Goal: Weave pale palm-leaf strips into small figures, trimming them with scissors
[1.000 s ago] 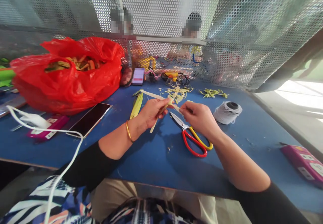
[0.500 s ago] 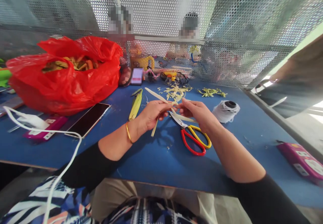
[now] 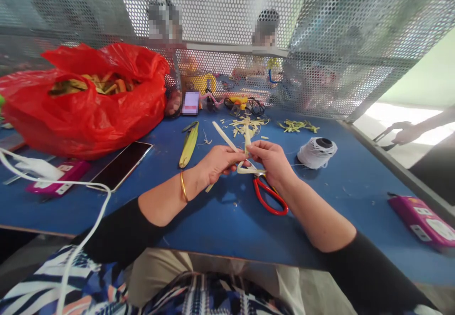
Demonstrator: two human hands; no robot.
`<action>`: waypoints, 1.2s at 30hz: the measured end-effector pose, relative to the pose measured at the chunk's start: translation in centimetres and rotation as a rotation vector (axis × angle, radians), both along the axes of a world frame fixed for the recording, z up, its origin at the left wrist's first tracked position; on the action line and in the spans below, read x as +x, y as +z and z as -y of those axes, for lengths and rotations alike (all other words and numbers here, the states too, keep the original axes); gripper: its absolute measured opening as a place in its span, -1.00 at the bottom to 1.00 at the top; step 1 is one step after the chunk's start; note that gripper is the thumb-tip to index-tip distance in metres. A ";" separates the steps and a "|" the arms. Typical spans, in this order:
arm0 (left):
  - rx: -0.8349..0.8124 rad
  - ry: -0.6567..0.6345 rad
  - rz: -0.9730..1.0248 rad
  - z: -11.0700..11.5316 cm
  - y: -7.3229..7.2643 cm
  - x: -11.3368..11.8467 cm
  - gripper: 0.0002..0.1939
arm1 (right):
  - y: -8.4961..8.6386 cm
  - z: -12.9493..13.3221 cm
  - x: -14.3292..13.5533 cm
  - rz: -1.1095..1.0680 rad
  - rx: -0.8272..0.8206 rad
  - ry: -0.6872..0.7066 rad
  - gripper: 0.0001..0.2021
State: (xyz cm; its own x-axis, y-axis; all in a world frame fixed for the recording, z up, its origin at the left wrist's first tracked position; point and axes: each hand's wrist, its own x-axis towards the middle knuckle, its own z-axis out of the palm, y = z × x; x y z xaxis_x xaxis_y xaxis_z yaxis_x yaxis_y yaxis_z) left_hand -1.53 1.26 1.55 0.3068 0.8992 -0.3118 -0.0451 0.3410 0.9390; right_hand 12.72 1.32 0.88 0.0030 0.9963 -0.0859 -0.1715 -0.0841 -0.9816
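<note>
Pale, flat strips that look like dried husk [image 3: 224, 136] cross between my two hands above the table. My left hand [image 3: 219, 162] pinches them where they meet, one end pointing up and away, another hanging below. Fingers of my right hand [image 3: 269, 157] are closed on a strip that stands upright, and a folded strip loops beneath them. Under my right hand lie scissors [image 3: 270, 200] with one red handle in full view; the yellow handle is mostly hidden. A yellow-green husk bundle [image 3: 189, 144] rests left of my hands. A spool of white thread [image 3: 317, 153] stands to the right.
A red plastic bag [image 3: 88, 116] of husks fills the left, near a phone [image 3: 122, 166] and a purple power strip [image 3: 60, 176]. Husk scraps [image 3: 249, 126] lie ahead. Another purple power strip [image 3: 423, 219] is at right. A perforated metal screen [image 3: 227, 16] closes the back; people sit behind it.
My right hand has turned and moved slightly left, bringing one strip upright and bending another into a loop. It now covers most of the yellow scissor handle. The person at right has shifted.
</note>
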 end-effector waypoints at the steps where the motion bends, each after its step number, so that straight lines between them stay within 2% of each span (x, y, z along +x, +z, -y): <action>1: 0.016 -0.013 -0.028 0.0 0.0 0.0 -0.88 | -0.2 0.0 -0.1 0.025 0.037 -0.027 -0.73; 4: 0.057 -0.054 -0.078 -0.1 -0.2 -0.1 -0.90 | -0.5 0.0 -0.1 0.173 0.091 -0.050 -0.77; 6: 0.075 -0.068 -0.085 0.0 -0.3 -0.1 -0.88 | -0.4 -0.1 0.2 0.413 0.183 -0.112 -0.78; 9: 0.098 -0.094 -0.109 0.2 -0.4 0.0 -0.87 | 0.2 -0.2 0.9 0.800 0.477 -0.294 -0.81; 11: 0.127 -0.117 -0.137 0.4 -0.5 0.0 -0.86 | 0.7 -0.1 1.2 0.904 0.643 -0.242 -0.83; 13: 0.146 -0.144 -0.159 0.5 -0.6 0.2 -0.86 | 0.8 0.1 1.1 0.882 0.663 -0.039 -0.87; 15: 0.155 -0.163 -0.177 0.7 -0.6 0.3 -0.85 | 0.7 0.4 0.7 0.748 0.486 0.129 -0.86; 18: 0.160 -0.161 -0.203 0.9 -0.5 0.5 -0.80 | 0.5 0.8 -0.1 0.486 0.163 0.158 -0.80; 20: 0.161 -0.158 -0.207 0.9 -0.3 0.5 -0.77 | 0.3 1.0 -0.5 0.377 0.111 0.120 -0.79; 24: 0.147 -0.231 -0.183 1.0 -0.3 0.3 -0.79 | 0.1 1.2 -0.8 0.337 0.124 0.067 -0.79; 27: 0.091 -0.272 -0.130 0.7 -0.6 0.1 -0.81 | 0.0 1.0 -0.5 0.478 0.242 -0.008 -0.84; 30: 0.000 -0.181 -0.026 0.1 -0.8 0.0 -0.83 | 0.6 0.8 0.2 0.735 0.575 -0.131 -0.86; 32: -0.065 -0.094 0.066 -0.4 -0.6 -0.2 -0.79 | 1.4 0.9 0.7 0.851 0.716 -0.209 -0.81; 34: -0.116 -0.016 0.150 -1.0 -0.4 -0.5 -0.74 | 2.0 1.2 1.0 0.931 0.726 -0.254 -0.76; 36: -0.139 0.043 0.204 -1.3 -0.1 -0.9 -0.72 | 2.2 1.4 1.0 1.024 0.680 -0.230 -0.72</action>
